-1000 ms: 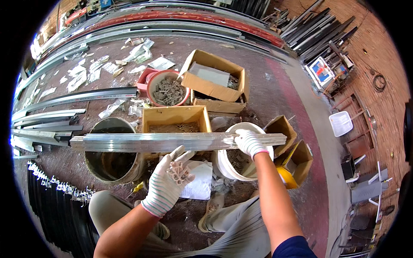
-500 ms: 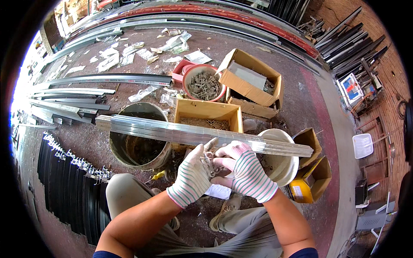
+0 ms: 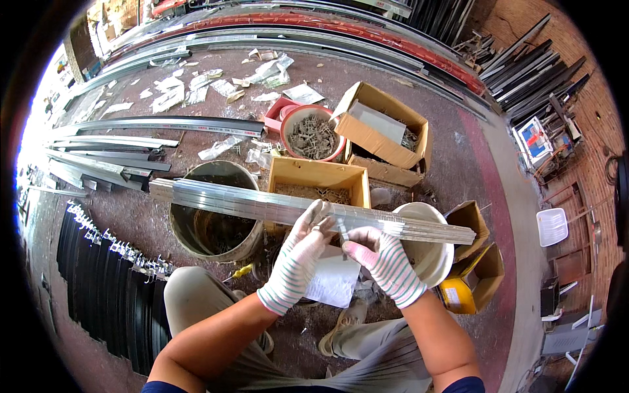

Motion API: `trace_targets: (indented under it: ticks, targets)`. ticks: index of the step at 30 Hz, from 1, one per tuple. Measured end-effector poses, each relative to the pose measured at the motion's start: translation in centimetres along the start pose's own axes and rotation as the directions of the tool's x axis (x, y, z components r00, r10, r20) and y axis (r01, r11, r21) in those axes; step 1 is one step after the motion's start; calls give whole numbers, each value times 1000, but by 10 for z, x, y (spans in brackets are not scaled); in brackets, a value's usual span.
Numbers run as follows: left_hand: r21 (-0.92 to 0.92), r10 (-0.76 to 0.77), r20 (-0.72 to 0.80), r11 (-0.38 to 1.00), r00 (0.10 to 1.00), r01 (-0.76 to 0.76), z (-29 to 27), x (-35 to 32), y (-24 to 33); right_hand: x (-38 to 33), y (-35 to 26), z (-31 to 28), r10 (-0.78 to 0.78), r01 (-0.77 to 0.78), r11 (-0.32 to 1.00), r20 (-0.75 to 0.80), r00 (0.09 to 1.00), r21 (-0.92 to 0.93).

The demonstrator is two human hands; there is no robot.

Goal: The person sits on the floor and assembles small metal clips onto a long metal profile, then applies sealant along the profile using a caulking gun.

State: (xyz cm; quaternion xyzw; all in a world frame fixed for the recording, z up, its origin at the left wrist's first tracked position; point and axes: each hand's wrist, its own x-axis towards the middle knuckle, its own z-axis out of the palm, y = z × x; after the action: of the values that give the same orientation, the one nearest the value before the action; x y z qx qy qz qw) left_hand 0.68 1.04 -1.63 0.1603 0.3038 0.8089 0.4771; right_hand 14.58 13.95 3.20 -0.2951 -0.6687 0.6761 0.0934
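Note:
My left hand [image 3: 300, 257], in a striped knit glove, is closed near the middle of a bundle of long silvery metal strips [image 3: 249, 202]. Small metal bits show between its fingers, too small to name. Beside it my right hand [image 3: 386, 265], gloved alike, pinches a small grey metal fitting [image 3: 342, 229] between thumb and finger, upright against the near side of the bundle. The strips lie across a grey bucket [image 3: 180, 226], a wooden box [image 3: 318, 171] and a white bucket [image 3: 445, 265]. Below my hands is a white sheet of paper [image 3: 334, 283].
A red-rimmed basin [image 3: 285, 134] of small metal fittings and an open cardboard box [image 3: 377, 154] stand beyond the strips. At right is a yellow carton [image 3: 462, 295]; at left lie black profiles [image 3: 108, 281]. A yellow-handled tool [image 3: 244, 270] rests near my knee.
My hands were together over a cluster of small metal pieces; now they are apart. The left has risen towards the strips, the right holds one fitting up, and more of the paper shows.

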Motion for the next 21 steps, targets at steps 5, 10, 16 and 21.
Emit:
trace_targets:
  ticks: [5,10,16,21]
  targets:
    - [694,134,474,551,870,-463,3,-7,11,-4,-3,3,100,-101,995,78,992,13]
    - [720,133,595,350,792,-599,6,-4,12,-1,-4,-2,-34,24,998,161,986,63]
    - [762,66,608,232,791,-605,13,-4,19,-2,-6,-19,135,-127,989,108,985,-78]
    - [835,185,111,515,976,-193,-3,7,12,7,3,-43,-96,60,938,-89,991,-342]
